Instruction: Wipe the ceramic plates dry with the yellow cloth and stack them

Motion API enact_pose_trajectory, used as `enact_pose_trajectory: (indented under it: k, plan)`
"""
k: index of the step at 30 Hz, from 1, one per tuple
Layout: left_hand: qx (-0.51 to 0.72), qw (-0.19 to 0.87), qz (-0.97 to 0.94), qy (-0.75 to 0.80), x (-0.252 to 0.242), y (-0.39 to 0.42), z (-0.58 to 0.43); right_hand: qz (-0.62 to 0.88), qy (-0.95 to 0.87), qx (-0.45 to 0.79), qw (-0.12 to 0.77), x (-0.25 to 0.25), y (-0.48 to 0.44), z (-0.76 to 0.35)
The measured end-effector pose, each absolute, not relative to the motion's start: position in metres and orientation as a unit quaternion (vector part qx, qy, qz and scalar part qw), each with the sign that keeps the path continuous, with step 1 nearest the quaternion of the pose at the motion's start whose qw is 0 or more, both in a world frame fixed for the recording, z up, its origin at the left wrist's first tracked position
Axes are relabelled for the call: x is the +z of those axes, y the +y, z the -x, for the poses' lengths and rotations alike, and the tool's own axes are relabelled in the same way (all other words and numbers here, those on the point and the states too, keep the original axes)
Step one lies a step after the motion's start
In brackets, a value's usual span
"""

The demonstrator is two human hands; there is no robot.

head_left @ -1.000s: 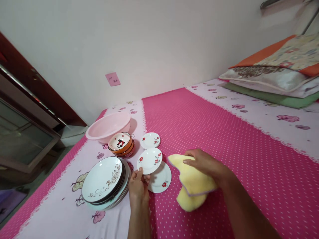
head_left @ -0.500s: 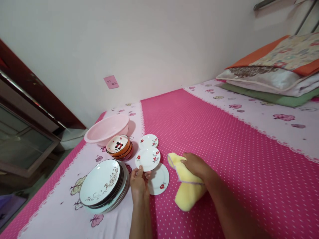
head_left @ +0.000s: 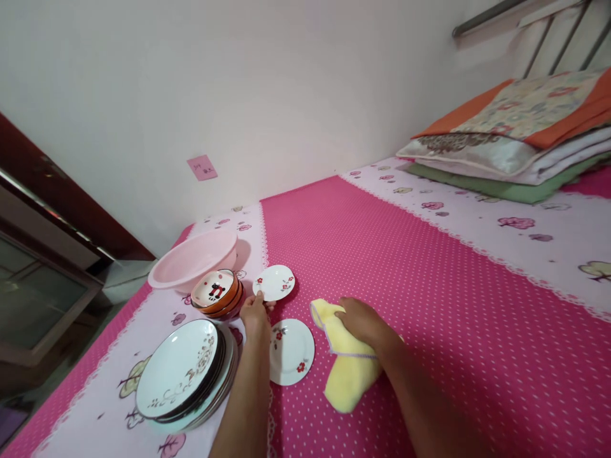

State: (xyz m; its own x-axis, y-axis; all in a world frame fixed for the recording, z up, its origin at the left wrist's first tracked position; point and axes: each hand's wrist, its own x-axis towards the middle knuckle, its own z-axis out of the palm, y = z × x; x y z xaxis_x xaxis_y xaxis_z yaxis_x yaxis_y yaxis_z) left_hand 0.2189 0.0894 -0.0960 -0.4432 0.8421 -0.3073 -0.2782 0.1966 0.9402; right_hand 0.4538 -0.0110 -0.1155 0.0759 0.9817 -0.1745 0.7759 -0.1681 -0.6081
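My left hand (head_left: 256,313) pinches the near edge of a small white plate with red flowers (head_left: 273,284), thumb on top and fingers underneath. Whatever lies below that plate is hidden by it. Closer to me, another flowered saucer (head_left: 291,353) rests flat on the pink part of the bedspread. My right hand (head_left: 361,320) is closed on a yellow cloth (head_left: 351,375), which hangs in folds against the bedspread. To the left of my left forearm stands a stack of large plates (head_left: 176,369), the top one white with a brown floral print.
Several orange bowls (head_left: 217,292) are stacked beside a pink basin (head_left: 191,257) at the left. Folded bedding and a pillow (head_left: 482,152) lie at the far right. A wall (head_left: 286,95) bounds the bed (head_left: 405,254) at the back, with a pink paper note (head_left: 202,168) on it.
My left hand has carried the plate away from me and slightly left, over the farther plate, which no longer shows separately. My right hand keeps its hold on the cloth. The view has shifted slightly.
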Motion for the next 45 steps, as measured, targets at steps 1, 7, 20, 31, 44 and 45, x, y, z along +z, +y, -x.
enact_pose_trajectory:
  k: [1, 7, 20, 31, 44, 45]
  plan:
    - [0.587, 0.474, -0.229, 0.615, -0.096, 0.094, -0.219, 0.71, -0.618, 0.282, 0.185, -0.115, -0.011, -0.454]
    - [0.583, 0.479, -0.214, 0.621, -0.099, 0.108, -0.214, 0.711, -0.614, 0.288, 0.185, -0.113, -0.012, -0.454]
    - [0.603, 0.468, -0.208, 0.612, -0.101, 0.108, -0.217, 0.711, -0.608, 0.3, 0.187, -0.109, -0.012, -0.453]
    - [0.625, 0.527, -0.248, 0.52, -0.067, 0.035, -0.229, 0.698, -0.591, 0.293, 0.28, -0.099, -0.016, -0.451]
    - [0.586, 0.794, -0.153, 0.056, -0.015, -0.056, -0.27, 0.213, -0.278, 0.603, 0.717, -0.049, -0.035, -0.358]
    - [0.597, 0.786, -0.154, 0.053, -0.013, -0.056, -0.268, 0.22, -0.265, 0.6, 0.723, -0.051, -0.038, -0.348]
